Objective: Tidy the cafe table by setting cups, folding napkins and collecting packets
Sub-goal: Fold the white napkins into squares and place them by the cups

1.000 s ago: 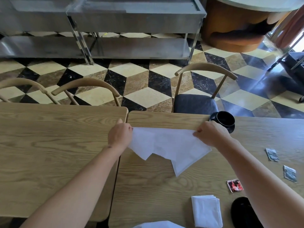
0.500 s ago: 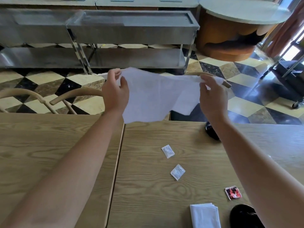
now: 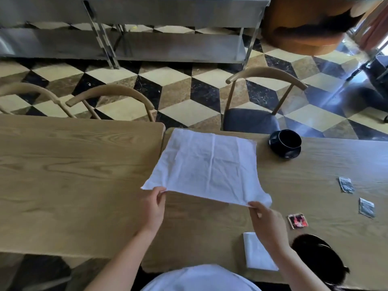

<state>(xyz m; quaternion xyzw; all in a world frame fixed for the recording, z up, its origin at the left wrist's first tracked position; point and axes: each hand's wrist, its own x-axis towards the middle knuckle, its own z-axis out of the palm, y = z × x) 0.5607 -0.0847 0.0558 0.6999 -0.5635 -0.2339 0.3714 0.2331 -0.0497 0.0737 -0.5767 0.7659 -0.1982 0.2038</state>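
A white cloth napkin [image 3: 206, 164] is spread open over the far middle of the wooden table [image 3: 210, 234]. My left hand [image 3: 152, 207] pinches its near left corner and my right hand [image 3: 265, 223] pinches its near right corner, both lifted slightly off the wood. A folded white napkin [image 3: 255, 256] lies near the front edge, partly behind my right wrist. A black cup on a saucer [image 3: 285, 142] stands at the far right. A red packet [image 3: 297, 220] and two grey packets [image 3: 346, 184] [image 3: 366, 207] lie to the right.
A second wooden table [image 3: 73, 175] adjoins on the left. A black dish [image 3: 317, 256] sits at the near right edge. Wooden chairs [image 3: 264, 97] stand behind the tables, with a steel counter [image 3: 147, 38] beyond on the patterned floor.
The napkin was lifted off the table, shaken open in the air, then laid out flat; my hands moved from its far edge to its near corners. The two white packets are out of sight.
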